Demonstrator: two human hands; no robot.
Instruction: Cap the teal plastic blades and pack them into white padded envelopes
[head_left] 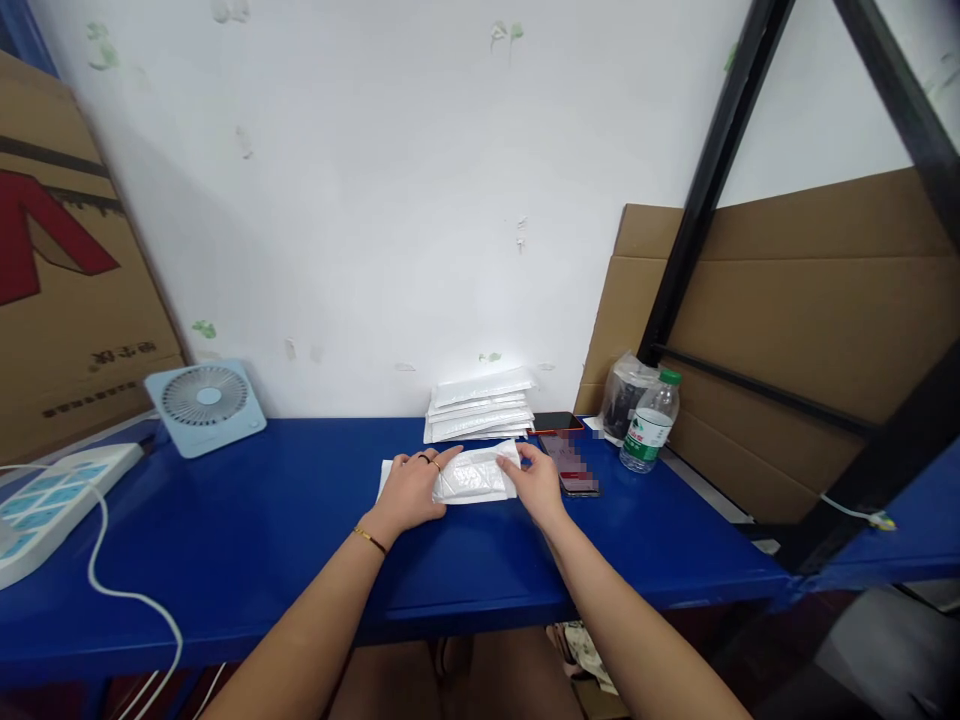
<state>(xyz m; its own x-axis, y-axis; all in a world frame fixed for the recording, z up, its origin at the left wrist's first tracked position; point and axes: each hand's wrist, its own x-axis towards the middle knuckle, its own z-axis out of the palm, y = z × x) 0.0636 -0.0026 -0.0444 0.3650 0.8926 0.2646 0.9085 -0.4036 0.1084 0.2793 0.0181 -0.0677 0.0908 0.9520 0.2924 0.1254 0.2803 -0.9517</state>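
Note:
A flat white packet (474, 476) with a crinkled, shiny middle lies low over the blue tabletop, near its front half. My left hand (414, 488) covers the packet's left part, its fingers laid over the top edge and its thumb at the lower side. At the right end, my right hand (538, 484) pinches the packet's edge between thumb and fingers. Just behind it, against the wall, a stack of similar white packets (480, 404) is piled unevenly.
Right of the stack lie a dark phone (556, 422) and another phone (571, 466), near a green-capped water bottle (649, 424) and a plastic-wrapped dark container (624, 396). A blue fan (205, 404) and a white power strip (64, 505) occupy the blue table's (300, 560) left side.

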